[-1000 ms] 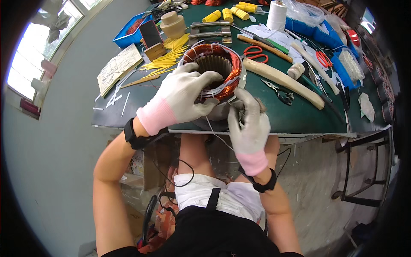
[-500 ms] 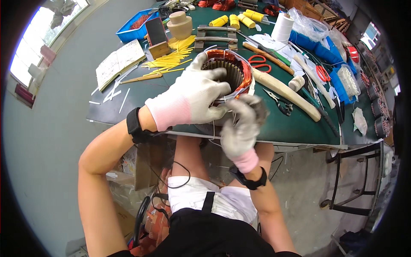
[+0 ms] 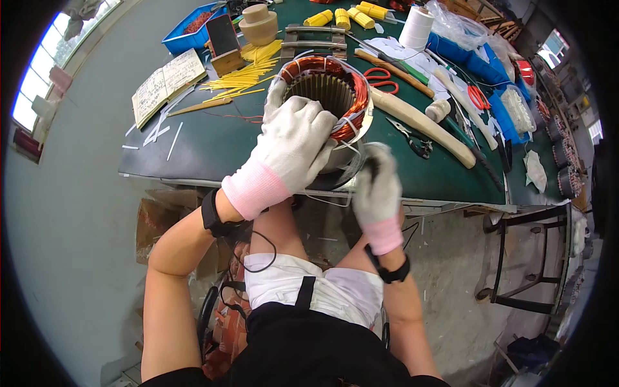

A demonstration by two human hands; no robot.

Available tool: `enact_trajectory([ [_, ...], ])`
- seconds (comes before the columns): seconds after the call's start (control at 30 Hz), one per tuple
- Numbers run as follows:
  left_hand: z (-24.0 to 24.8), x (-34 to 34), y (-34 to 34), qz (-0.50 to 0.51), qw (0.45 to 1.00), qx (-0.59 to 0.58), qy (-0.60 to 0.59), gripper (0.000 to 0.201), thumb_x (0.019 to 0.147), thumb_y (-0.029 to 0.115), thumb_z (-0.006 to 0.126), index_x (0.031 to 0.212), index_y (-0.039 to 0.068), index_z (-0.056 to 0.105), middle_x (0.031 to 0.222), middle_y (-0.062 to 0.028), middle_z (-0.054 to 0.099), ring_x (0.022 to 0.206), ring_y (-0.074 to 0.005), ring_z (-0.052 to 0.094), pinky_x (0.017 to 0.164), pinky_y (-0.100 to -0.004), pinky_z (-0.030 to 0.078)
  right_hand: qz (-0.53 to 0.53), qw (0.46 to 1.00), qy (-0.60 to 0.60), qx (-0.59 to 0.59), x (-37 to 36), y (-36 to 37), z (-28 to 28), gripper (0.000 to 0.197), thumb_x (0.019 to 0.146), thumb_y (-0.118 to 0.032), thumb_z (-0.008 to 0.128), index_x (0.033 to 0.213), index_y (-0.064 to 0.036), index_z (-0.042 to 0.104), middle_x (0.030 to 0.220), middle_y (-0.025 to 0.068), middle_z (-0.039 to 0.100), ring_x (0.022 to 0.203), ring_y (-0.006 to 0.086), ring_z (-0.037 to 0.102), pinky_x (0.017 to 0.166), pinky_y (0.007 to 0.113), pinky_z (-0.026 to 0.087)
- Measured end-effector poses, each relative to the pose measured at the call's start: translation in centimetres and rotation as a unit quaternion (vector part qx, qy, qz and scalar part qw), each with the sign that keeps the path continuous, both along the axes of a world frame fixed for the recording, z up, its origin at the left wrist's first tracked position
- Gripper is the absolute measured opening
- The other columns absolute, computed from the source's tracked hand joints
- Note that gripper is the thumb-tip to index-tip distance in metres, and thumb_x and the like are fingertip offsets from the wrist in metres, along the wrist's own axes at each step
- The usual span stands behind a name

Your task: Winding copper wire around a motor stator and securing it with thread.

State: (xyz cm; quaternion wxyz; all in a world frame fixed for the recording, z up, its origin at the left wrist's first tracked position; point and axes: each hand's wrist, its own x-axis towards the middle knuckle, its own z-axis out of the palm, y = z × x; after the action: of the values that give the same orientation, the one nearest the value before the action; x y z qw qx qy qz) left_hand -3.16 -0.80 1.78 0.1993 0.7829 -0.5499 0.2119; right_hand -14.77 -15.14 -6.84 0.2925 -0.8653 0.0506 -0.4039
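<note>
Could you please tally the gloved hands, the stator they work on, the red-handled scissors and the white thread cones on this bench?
Gloved hands: 2 (left hand, right hand)
Held stator: 1
Red-handled scissors: 2
White thread cone: 1
Total: 6

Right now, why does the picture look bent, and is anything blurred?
Head view: a fisheye lens curves the green table edge and blackens the corners; the right hand is motion-smeared; the left hand on the copper-wound stator looks sharp; daylight glares through the window.

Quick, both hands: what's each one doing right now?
Left hand: closed over the stator rim.
Right hand: blurred at the stator's front edge; grip cannot be told.
</note>
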Motion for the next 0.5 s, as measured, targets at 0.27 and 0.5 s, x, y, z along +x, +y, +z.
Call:
enact_trajectory([
  [0.27,-0.1,1.3,1.6,-0.035,0.999,-0.009,-0.016,0.025,0.075,0.013,0.061,0.098,0.004,0.057,0.089,-0.0121,0.053,0.093,-0.0325,0.050,0.096,-0.0463,0.034,0.165,0.960,-0.004,0.225,-1.3,-1.8,6.7,0.050,0.091,-0.011,0.046,0.139,-0.0018,0.035,0.102,0.0149,0.055,0.084,0.0230,0.054,0.082,0.032,0.046],
  [0.5,0.2,1.1,1.6,-0.038,0.999,0.005,-0.003,0.027,0.076,0.013,0.061,0.101,0.004,0.057,0.090,-0.0124,0.053,0.094,-0.0325,0.049,0.097,-0.0449,0.034,0.127,0.983,0.105,-0.080,0.7,0.0,1.8,0.098,0.070,-0.047,0.074,0.142,0.0018,0.028,0.096,0.0243,0.060,0.085,0.0421,0.057,0.079,0.049,0.045],
])
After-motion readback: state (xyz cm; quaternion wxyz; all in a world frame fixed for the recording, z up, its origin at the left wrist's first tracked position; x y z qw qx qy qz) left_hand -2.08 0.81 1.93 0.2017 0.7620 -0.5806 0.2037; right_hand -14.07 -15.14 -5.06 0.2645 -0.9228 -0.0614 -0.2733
